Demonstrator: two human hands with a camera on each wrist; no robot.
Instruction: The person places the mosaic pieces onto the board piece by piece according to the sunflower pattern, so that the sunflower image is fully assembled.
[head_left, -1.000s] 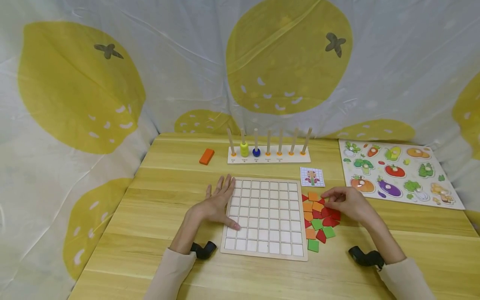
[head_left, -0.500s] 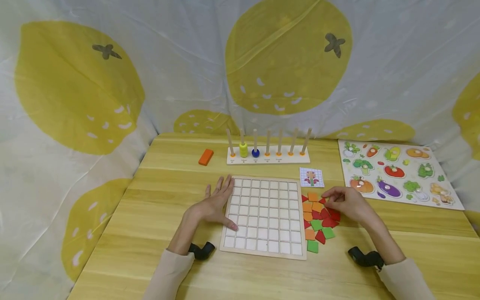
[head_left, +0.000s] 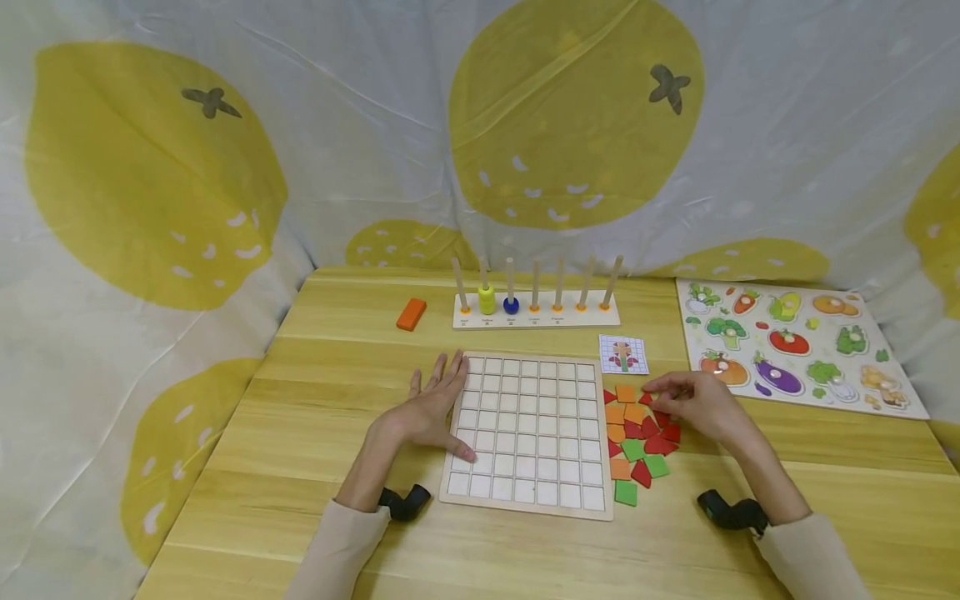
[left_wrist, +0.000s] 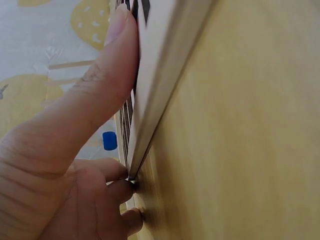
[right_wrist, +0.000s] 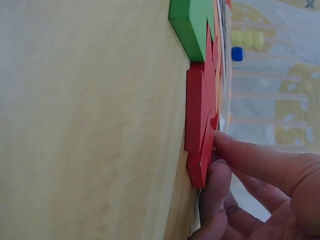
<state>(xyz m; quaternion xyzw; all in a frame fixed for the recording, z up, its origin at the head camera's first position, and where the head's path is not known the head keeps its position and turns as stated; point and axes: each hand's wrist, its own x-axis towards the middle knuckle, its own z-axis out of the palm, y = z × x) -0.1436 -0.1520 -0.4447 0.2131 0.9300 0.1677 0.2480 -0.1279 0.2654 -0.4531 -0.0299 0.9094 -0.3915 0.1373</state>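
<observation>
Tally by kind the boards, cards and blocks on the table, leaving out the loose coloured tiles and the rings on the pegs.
Grid board: 1
Peg rack: 1
Vegetable puzzle: 1
Pattern card: 1
Orange block: 1
Total: 5

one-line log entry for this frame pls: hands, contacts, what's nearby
left hand: flat, steadying grid board left edge | right hand: fingers touching red tile in tile pile | pattern card: beyond pile
</observation>
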